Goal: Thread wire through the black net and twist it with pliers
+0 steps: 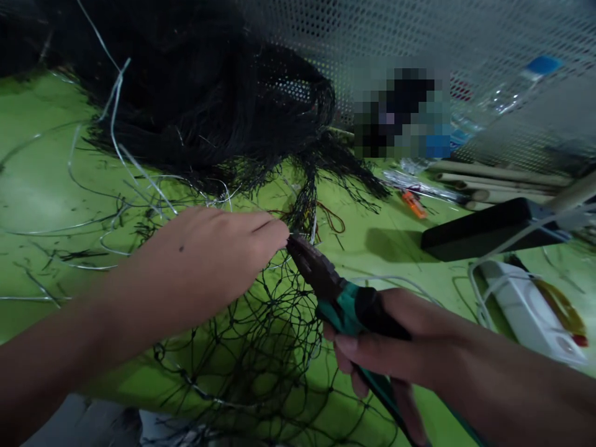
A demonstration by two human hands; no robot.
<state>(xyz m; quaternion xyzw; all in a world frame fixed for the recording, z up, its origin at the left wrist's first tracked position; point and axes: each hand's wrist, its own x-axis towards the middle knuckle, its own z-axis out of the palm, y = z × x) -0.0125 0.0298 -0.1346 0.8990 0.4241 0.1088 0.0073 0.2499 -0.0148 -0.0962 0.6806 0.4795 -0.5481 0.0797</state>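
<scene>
Two hands were at one spot on the black net [261, 347], which lay spread over the green tabletop [41, 186] near its front edge. Loose wire strands [116, 118] littered the left side. Left hand [205, 261] had fingertips pinched together on the mesh. Right hand [386, 347] was clamped around the pliers [326, 279], nose touching that same pinch point; looked mid-job, most mesh untouched. Only container seen: a clear bottle [503, 93] far right behind the white screen, contents unreadable.
</scene>
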